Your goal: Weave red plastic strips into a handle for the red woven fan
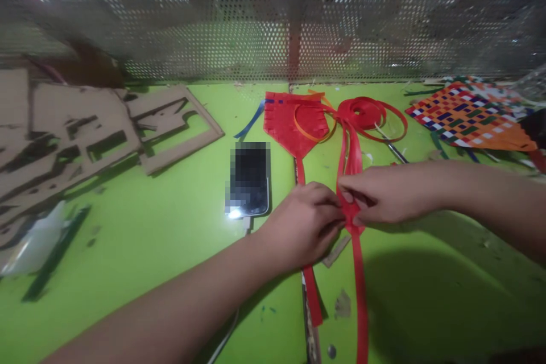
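Red ribbon strips [360, 290] run down the green table right of centre, with a gathered bundle at their upper part. My left hand [313, 224] pinches the left edge of this red piece with bent fingers. From the right, my right hand [375, 196] grips the same piece, thumb and fingers close together; the fingertips of both hands nearly meet. Behind them lies a red pointed piece [294, 122] with slits along its sides and a blue strip through its top. A red ribbon coil [362, 114] rests beside it.
A phone [251, 179] with a white cable lies left of my left hand. Cut cardboard frames [183, 131] cover the far left. A woven multicolour piece [469, 116] sits at the back right. Perforated metal mesh [256, 28] stands along the table's back edge.
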A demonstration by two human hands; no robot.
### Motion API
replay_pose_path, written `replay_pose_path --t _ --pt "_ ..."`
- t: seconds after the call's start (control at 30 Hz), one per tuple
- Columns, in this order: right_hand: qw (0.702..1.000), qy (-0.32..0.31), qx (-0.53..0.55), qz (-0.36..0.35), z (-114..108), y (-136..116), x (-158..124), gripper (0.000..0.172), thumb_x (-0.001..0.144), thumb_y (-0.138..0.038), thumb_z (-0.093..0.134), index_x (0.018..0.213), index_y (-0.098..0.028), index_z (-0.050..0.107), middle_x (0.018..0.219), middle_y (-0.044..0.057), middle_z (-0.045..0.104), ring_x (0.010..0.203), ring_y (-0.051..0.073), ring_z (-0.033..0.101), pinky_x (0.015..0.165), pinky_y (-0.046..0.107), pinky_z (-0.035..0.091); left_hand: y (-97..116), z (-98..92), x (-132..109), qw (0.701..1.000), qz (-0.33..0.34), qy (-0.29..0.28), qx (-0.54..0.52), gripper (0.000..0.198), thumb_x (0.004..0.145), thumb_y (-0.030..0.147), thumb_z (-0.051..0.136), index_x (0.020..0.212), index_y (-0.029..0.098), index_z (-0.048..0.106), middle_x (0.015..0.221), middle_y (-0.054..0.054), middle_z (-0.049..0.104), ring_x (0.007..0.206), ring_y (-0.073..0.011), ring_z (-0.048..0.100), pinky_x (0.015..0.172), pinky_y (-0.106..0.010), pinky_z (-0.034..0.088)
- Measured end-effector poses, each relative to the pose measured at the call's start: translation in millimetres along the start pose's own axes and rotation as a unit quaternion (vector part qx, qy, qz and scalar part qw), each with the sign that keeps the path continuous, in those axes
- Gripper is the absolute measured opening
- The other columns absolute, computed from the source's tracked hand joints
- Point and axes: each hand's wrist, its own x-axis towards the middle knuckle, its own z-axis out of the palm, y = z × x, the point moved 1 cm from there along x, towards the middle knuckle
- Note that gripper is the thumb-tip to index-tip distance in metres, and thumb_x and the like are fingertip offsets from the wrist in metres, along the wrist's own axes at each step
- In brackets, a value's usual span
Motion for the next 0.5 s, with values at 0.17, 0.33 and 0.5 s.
replay_pose_path --t 0.17,0.33,0.5 --pt "0.983 0.123 0.128 -0.046 35.6 16.3 -19.8 0.013 0.096 -0.037 0.060 0.095 -0.025 0.056 0.090 0.002 0.068 0.076 0.020 0.061 0.064 0.030 0.043 8.5 6.7 -5.0 0.995 0.071 -0.032 0.059 0.028 0.107 0.019 0.055 0.111 0.009 0.081 0.123 -0.012 0.080 0.121 -0.0248 0.073 0.111 -0.040 0.056" --pt "0.966 0.187 0.172 -0.057 52.6 26.4 -22.4 0.028 0.096 -0.050 0.068 0.105 -0.025 0.061 0.094 0.003 0.069 0.078 0.020 0.061 0.066 0.031 0.045 9.2 6.3 -5.7 0.994 0.053 -0.049 0.080 0.023 0.105 0.019 0.060 0.111 0.014 0.081 0.123 -0.007 0.081 0.114 -0.0225 0.077 0.110 -0.039 0.059" --pt "0.956 0.248 0.126 -0.093 65.4 42.7 -18.7 0.033 0.095 -0.057 0.070 0.101 -0.025 0.068 0.102 0.006 0.068 0.086 0.023 0.063 0.075 0.034 0.050 11.8 4.1 -6.7 0.993 0.057 -0.046 0.094 0.024 0.105 0.017 0.059 0.118 0.014 0.079 0.130 -0.008 0.079 0.120 -0.0218 0.075 0.114 -0.038 0.057"
